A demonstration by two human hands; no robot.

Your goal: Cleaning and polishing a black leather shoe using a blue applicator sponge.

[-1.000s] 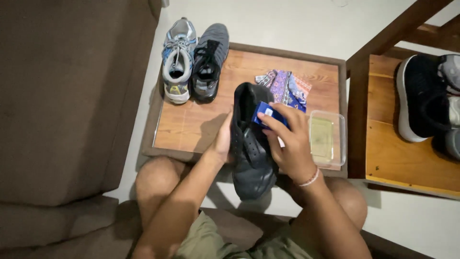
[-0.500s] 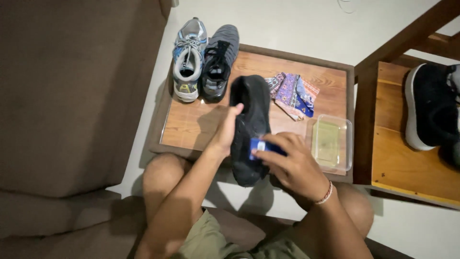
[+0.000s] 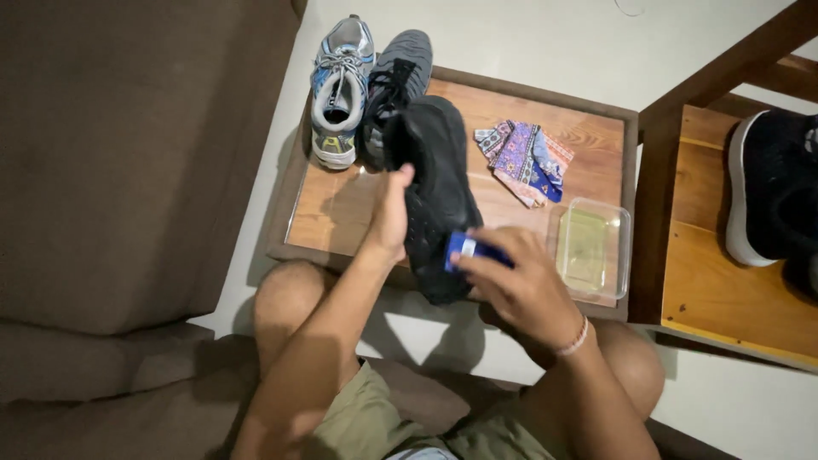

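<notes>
**A:** Closest to us, our right hand (image 3: pixel 520 285) has its fingers curled around a small blue brush (image 3: pixel 471 250), pressed flat against the side of the black shoe (image 3: pixel 434 200). Looks like a firm pinch so the thing can bear down on the fabric.

**B:** Yep, and our left hand (image 3: pixel 394 217) is wrapped around the shoe's other side, thumb up top, holding it just above the wooden tray table (image 3: pixel 596 128), over its near edge. We'd guess that's to brace it against the brush's push.

**A:** Just right of the brush sits a clear plastic container (image 3: pixel 594 249), within easy reach. Behind it, a folded patterned cloth (image 3: pixel 526 159).

**B:** Farthest back, a grey-blue sneaker (image 3: pixel 340 89) and a dark grey one (image 3: pixel 394 89) stand side by side at the tray's far left corner. Another black shoe (image 3: pixel 767 192) rests on the wooden shelf off to the right.
</notes>
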